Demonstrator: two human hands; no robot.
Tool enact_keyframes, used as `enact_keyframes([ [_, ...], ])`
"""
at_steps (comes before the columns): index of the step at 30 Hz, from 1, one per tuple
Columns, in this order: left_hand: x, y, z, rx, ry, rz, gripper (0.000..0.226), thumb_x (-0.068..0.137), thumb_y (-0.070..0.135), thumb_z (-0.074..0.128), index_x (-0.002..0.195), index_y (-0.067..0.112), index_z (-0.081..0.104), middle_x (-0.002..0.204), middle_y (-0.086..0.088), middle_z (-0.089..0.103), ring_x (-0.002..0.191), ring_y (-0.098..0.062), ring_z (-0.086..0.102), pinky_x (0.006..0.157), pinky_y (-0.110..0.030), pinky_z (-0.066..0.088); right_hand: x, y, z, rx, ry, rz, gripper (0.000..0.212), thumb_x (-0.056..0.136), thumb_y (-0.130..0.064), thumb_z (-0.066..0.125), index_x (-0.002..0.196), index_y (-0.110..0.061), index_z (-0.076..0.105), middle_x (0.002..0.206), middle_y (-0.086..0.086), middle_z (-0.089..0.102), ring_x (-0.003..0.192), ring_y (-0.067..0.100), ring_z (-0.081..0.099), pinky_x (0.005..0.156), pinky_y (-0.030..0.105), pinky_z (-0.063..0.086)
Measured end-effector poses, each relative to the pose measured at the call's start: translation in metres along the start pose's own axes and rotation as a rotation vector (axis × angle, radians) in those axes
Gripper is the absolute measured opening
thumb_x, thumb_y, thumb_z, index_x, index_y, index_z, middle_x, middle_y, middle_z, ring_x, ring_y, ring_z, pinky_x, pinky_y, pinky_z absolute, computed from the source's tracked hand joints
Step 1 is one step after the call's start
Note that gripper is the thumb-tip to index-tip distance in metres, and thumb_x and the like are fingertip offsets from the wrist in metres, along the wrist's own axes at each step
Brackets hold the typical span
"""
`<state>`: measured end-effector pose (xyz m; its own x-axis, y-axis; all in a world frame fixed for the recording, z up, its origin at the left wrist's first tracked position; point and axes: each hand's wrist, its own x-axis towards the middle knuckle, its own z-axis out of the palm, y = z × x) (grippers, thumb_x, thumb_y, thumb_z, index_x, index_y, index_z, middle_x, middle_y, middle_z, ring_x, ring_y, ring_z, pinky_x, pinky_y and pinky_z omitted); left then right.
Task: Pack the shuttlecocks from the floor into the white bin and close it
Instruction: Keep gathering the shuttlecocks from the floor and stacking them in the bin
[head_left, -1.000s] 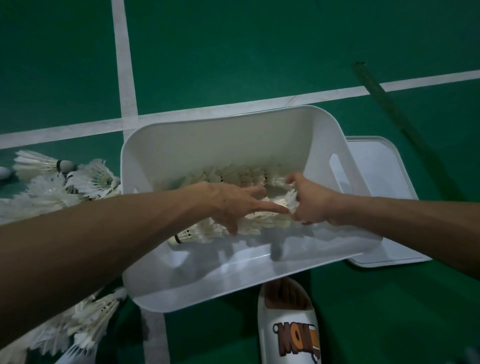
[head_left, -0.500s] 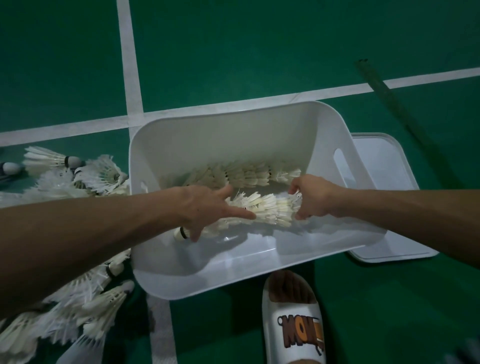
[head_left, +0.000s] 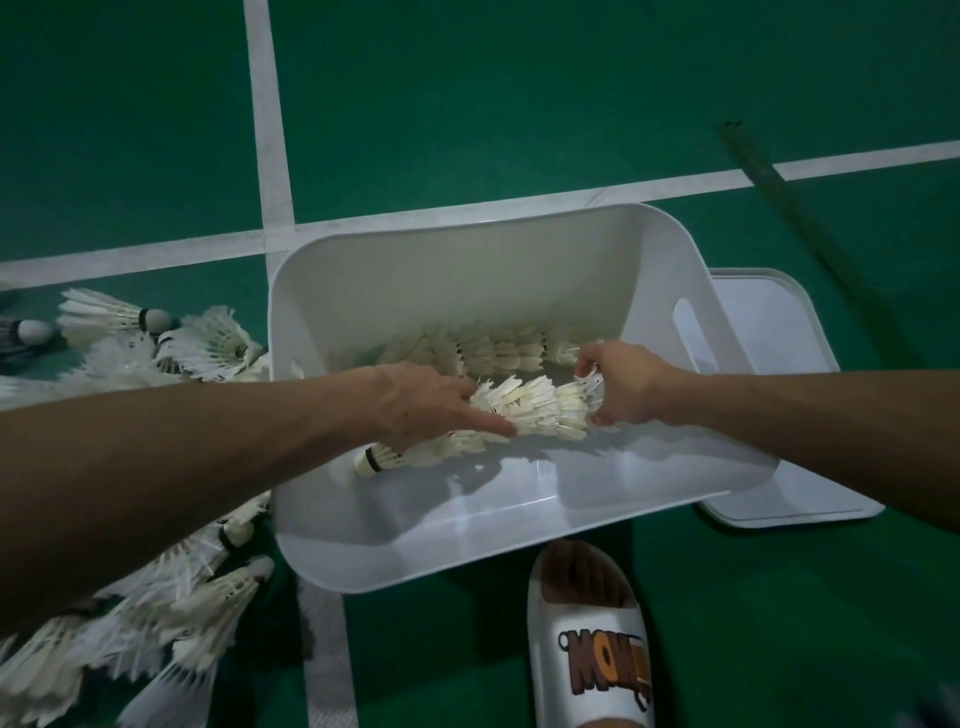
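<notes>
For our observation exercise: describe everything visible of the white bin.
The white bin is a rectangular, plastic-looking tub with rounded corners and a slot handle in its right end wall. It stands open on the green floor across a white line, its lid flat beside it on the right. One row of shuttlecocks lies along its far wall; the left hand and right hand hold a second stack inside.

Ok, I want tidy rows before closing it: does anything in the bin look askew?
Yes. The shuttlecock stack held between the left hand and right hand bends in a curve and runs slanted across the white bin, unlike the straighter row behind it. Its feathers look ragged.
</notes>
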<state>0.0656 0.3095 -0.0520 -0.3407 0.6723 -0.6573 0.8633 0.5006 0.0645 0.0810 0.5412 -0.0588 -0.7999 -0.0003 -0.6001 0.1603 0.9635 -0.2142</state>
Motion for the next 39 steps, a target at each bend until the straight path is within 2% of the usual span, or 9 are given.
enact_keyframes([
  [3,0.001,-0.004,0.001,-0.055,0.025,0.006,0.1,0.085,-0.005,0.056,0.144,0.053,-0.001,0.142,-0.008,0.021,0.064,-0.016,0.04,0.061,-0.03,0.038,-0.001,0.001,-0.001,0.021,0.002,-0.007,0.057,0.07,-0.01,0.081,0.121,-0.018,0.057,0.121,0.006,0.058,0.096,0.022,0.055,0.077,0.024,0.041],
  [5,0.002,-0.005,0.004,-0.071,0.021,0.035,0.105,0.082,-0.007,0.058,0.143,0.054,-0.002,0.149,-0.005,0.013,0.085,-0.021,0.053,0.064,-0.029,0.045,-0.002,0.002,-0.004,0.034,0.007,-0.017,0.057,0.069,-0.01,0.082,0.12,-0.018,0.058,0.122,0.006,0.057,0.095,0.022,0.054,0.077,0.024,0.041],
  [8,0.004,-0.005,0.005,-0.093,0.008,0.047,0.108,0.08,-0.007,0.062,0.143,0.053,-0.002,0.152,-0.003,0.012,0.106,-0.023,0.052,0.068,-0.027,0.043,-0.003,0.002,-0.002,0.021,-0.005,-0.024,0.058,0.071,-0.008,0.081,0.122,-0.017,0.056,0.123,0.007,0.055,0.092,0.021,0.052,0.076,0.024,0.04],
  [14,0.002,-0.011,-0.003,-0.168,0.014,0.021,0.112,0.074,0.0,0.072,0.145,0.052,0.001,0.144,-0.001,0.023,0.099,-0.015,0.043,0.069,-0.027,0.038,-0.006,0.0,-0.018,-0.028,-0.01,-0.055,0.06,0.068,-0.014,0.084,0.12,-0.02,0.056,0.112,0.004,0.056,0.088,0.021,0.055,0.069,0.025,0.04],
  [19,0.0,-0.01,-0.005,-0.161,0.074,0.0,0.111,0.074,0.014,0.078,0.145,0.051,0.001,0.143,0.001,0.028,0.097,-0.012,0.042,0.065,-0.026,0.041,-0.02,-0.009,-0.028,-0.192,-0.102,-0.067,0.079,0.067,-0.024,0.086,0.133,-0.019,0.042,0.113,0.008,0.06,0.087,0.022,0.054,0.069,0.026,0.041],
  [24,-0.006,-0.007,-0.013,-0.209,0.148,-0.018,0.097,0.076,0.022,0.078,0.15,0.032,0.015,0.146,-0.002,0.031,0.12,-0.021,0.046,0.084,-0.026,0.039,-0.033,-0.017,-0.043,-0.339,-0.041,-0.077,0.071,0.068,-0.032,0.084,0.128,-0.014,0.049,0.114,0.008,0.062,0.092,0.022,0.052,0.072,0.026,0.039],
  [27,-0.013,-0.011,-0.022,-0.195,0.229,-0.067,0.078,0.081,0.033,0.072,0.145,0.025,0.029,0.144,-0.002,0.036,0.124,-0.023,0.043,0.097,-0.03,0.038,-0.037,-0.028,-0.055,-0.352,0.049,-0.138,0.06,0.069,-0.035,0.083,0.118,-0.014,0.056,0.114,0.006,0.063,0.096,0.024,0.058,0.073,0.027,0.042],
  [31,-0.034,-0.026,-0.041,-0.154,0.388,-0.189,0.068,0.086,0.041,0.063,0.143,0.02,0.035,0.145,-0.003,0.037,0.131,-0.023,0.032,0.111,-0.039,0.032,-0.041,-0.062,-0.08,-0.344,0.138,-0.263,0.059,0.069,-0.04,0.082,0.118,-0.019,0.057,0.115,0.005,0.064,0.099,0.023,0.059,0.082,0.032,0.048],
  [39,-0.115,-0.068,-0.069,-0.309,0.77,-0.361,0.051,0.086,0.039,0.062,0.131,0.019,0.049,0.134,-0.008,0.045,0.124,-0.026,0.04,0.106,-0.042,0.034,-0.049,-0.155,-0.135,-0.26,0.391,-0.473,0.047,0.077,-0.04,0.073,0.118,-0.021,0.061,0.124,0.004,0.062,0.113,0.024,0.055,0.093,0.033,0.046],
])
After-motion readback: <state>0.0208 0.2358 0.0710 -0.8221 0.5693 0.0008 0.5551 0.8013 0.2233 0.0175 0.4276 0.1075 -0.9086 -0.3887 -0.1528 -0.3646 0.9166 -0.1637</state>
